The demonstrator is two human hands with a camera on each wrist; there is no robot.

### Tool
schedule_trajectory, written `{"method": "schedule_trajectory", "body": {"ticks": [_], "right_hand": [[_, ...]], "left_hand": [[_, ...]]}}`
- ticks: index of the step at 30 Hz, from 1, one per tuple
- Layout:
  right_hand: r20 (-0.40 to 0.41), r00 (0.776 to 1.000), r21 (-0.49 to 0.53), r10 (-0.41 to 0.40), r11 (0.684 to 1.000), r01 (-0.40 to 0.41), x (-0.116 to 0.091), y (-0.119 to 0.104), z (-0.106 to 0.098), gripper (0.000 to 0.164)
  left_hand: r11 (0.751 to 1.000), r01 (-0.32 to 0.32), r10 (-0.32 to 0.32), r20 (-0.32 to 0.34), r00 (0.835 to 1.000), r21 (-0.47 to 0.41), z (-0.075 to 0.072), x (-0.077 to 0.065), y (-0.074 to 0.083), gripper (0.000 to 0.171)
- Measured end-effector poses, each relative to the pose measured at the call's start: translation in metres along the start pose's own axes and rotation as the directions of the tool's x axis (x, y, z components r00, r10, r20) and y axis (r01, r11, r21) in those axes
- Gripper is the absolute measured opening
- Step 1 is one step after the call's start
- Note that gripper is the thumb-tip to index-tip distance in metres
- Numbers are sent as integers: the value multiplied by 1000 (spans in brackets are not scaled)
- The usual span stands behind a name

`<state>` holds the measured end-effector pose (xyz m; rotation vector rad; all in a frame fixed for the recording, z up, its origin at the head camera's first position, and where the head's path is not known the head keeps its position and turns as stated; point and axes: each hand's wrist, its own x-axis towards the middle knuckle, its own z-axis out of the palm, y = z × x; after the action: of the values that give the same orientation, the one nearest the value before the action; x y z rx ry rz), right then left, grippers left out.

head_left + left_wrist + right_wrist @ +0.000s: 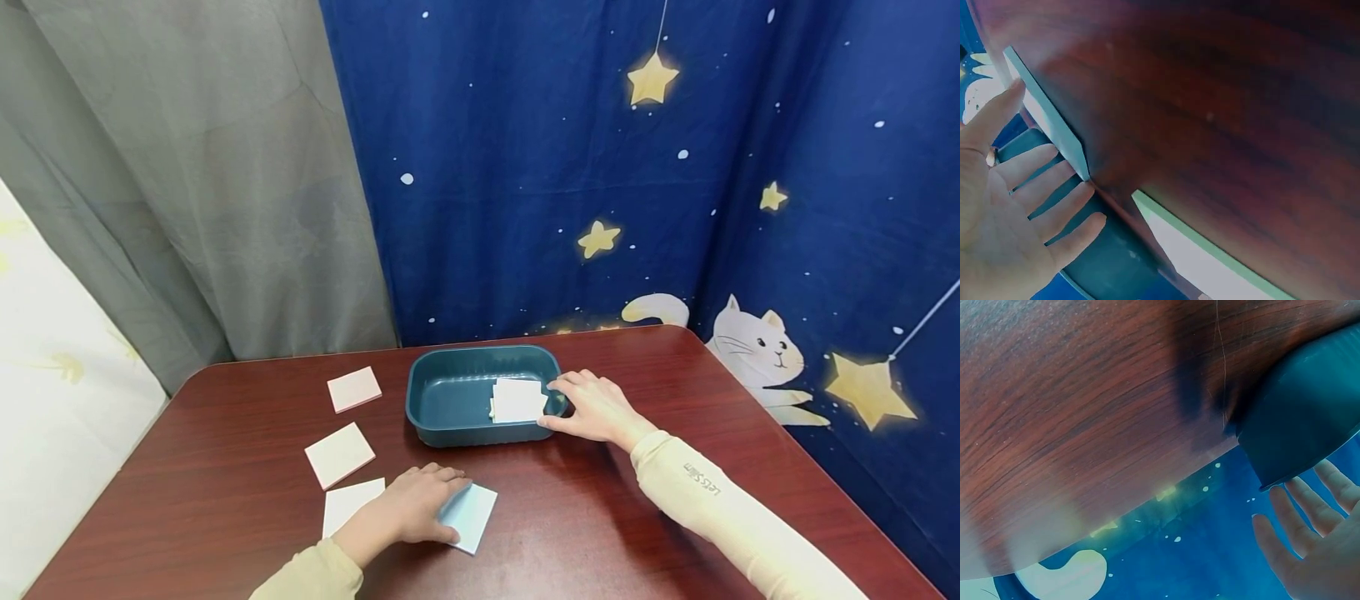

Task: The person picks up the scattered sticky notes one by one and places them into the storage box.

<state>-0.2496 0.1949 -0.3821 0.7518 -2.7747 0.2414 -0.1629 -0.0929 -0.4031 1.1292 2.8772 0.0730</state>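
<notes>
My left hand (416,504) is over a light blue sticky-note pad (472,518) on the table, its thumb at the near side and its fingers at the far side. In the left wrist view those fingers are spread and fairly straight beside the blue pad (1054,125); how firmly they touch it is unclear. My right hand (592,407) is at the right end of a teal plastic bin (480,435), fingertips by the rim. Inside that bin, at its right end, lie several pale paper pads (517,402), partly overlapping. The right wrist view shows relaxed fingers near the bin's rim (1310,412).
Left of the bin lie a pink-edged pad (354,389), a cream pad (340,455) and a white-looking pad (351,504), partly behind my left hand. The reddish-brown table (225,467) ends at curtains, grey (262,208) and blue with stars (517,167).
</notes>
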Motion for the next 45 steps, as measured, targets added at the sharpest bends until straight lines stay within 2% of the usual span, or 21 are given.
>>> {"method": "schedule_trajectory", "body": {"ticks": [4, 11, 15, 26, 30, 38, 45], "right_hand": [[8, 1000, 3, 4, 1000, -4, 0, -1, 0, 64], [7, 1000, -1, 3, 1000, -3, 0, 0, 1, 64], [3, 1000, -9, -1, 1000, 1, 1, 0, 2, 65], [2, 1000, -6, 0, 1000, 0, 0, 1, 1, 64], [1, 1000, 0, -4, 1000, 4, 0, 0, 1, 64], [9, 1000, -5, -7, 1000, 7, 0, 0, 2, 65], [1, 1000, 1, -10, 1000, 10, 1, 0, 1, 64]], "left_hand": [[1000, 0, 0, -18, 1000, 19, 2, 2, -3, 68], [999, 11, -12, -6, 1000, -36, 5, 0, -4, 73], [1000, 4, -4, -12, 1000, -30, 5, -1, -2, 75], [998, 3, 5, -115, 993, 61, 5, -4, 2, 80], [997, -16, 25, -129, 991, 71, 5, -4, 0, 71], [997, -65, 71, -197, 978, 33, -1, -5, -4, 35], [990, -124, 109, -197, 974, -65, -12, -3, -5, 28]]}}
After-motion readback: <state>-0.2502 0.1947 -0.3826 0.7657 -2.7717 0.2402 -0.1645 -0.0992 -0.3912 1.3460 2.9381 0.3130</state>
